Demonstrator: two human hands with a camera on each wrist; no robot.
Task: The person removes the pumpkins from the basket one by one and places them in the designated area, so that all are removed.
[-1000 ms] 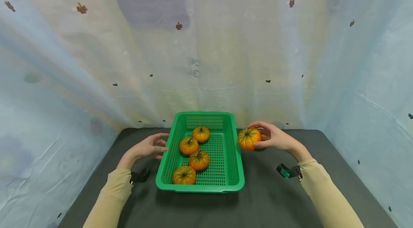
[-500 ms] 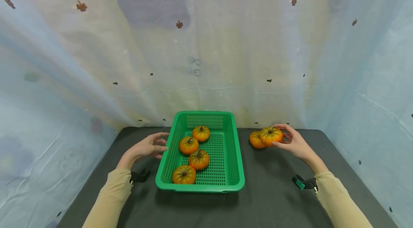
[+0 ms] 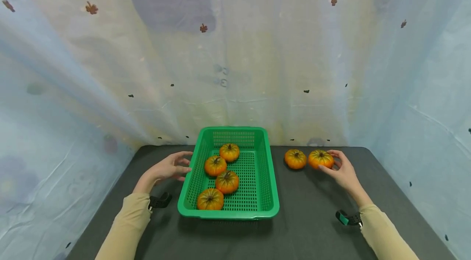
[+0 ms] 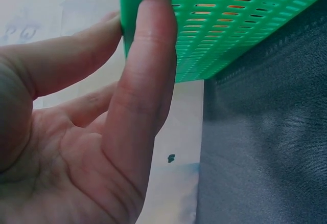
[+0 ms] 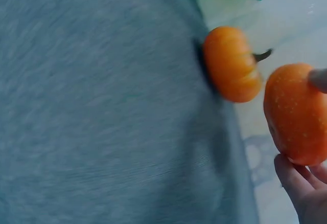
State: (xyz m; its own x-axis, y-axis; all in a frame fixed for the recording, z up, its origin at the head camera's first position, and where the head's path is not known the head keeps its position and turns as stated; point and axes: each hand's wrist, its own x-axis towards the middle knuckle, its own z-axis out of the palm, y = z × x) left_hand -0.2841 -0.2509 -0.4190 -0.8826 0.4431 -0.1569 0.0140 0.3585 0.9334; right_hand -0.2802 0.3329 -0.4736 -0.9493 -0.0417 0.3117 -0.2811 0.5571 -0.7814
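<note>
My right hand grips a small orange pumpkin from its right side, thumb in front and fingers behind. In the right wrist view that pumpkin shows its speckled underside, held close over the dark table. Just left of it sits another pumpkin, with a short dark stem. My left hand is at the left rim of a green perforated plastic basket. In the left wrist view its fingers reach up to the rim, loosely extended. Several pumpkins lie in the basket's left half.
The dark cloth-covered table carries the basket at its middle. A pale patterned plastic sheet hangs behind the table and along both sides. Black bands circle both wrists.
My right hand has moved right and slightly down with its pumpkin, away from the basket. The other pumpkin, partly hidden before, now shows whole. The left hand and basket stay put.
</note>
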